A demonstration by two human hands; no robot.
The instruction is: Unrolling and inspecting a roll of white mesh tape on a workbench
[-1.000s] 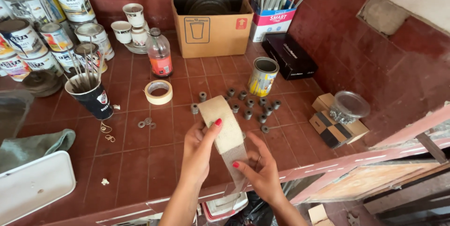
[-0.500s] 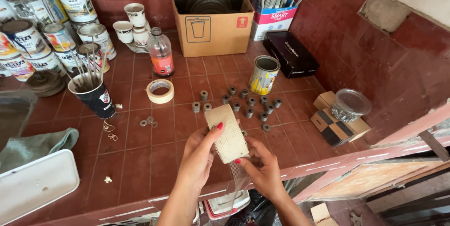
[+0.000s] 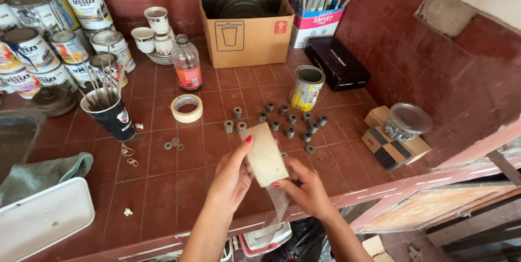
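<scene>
Hands meet above the front edge of a red tiled counter [image 3: 163, 186]: left hand [image 3: 230, 178] and right hand [image 3: 306, 188] both pinch a tan cardboard piece [image 3: 266, 156], mesh strip [image 3: 278, 202] hanging beneath it, small metal nuts [image 3: 287, 118] scattered just behind.

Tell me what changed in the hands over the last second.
Both hands, left hand and right hand, keep their grip on the flat tan cardboard-wrapped mesh roll, which has tilted flatter toward the camera; its grey mesh tail hangs below. The small grey metal spacers and beige tape ring stayed put.
</scene>
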